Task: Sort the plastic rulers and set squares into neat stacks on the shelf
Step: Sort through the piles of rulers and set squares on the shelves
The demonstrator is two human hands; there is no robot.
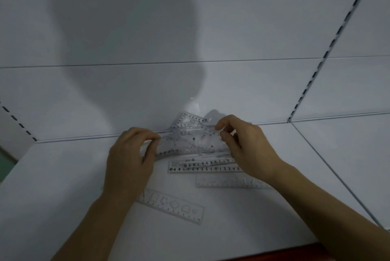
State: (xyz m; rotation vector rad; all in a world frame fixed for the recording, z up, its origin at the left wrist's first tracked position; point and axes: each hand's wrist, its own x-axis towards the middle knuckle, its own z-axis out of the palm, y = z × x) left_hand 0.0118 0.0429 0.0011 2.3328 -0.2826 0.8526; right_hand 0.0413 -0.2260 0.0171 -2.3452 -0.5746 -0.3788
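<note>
Both hands gathering clear set squares [191,140]: left hand [128,159] and right hand [244,142] pinching opposite ends. Rulers [202,167] lying just below fingertips. Next: squaring edges, probably.

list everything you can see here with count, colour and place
held bunch of clear plastic pieces: count unclear, transparent, at shelf back, between both hands
printed rulers: two overlapping, clear with black numbers, flat below the bunch
plain ruler: one, clear, right of centre
stencil ruler: one, clear with shape cut-outs, nearest the front
shelf: one, white
slotted uprights: two, white, left and right
left hand: grips the bunch's left end
right hand: pinches its right end
</note>
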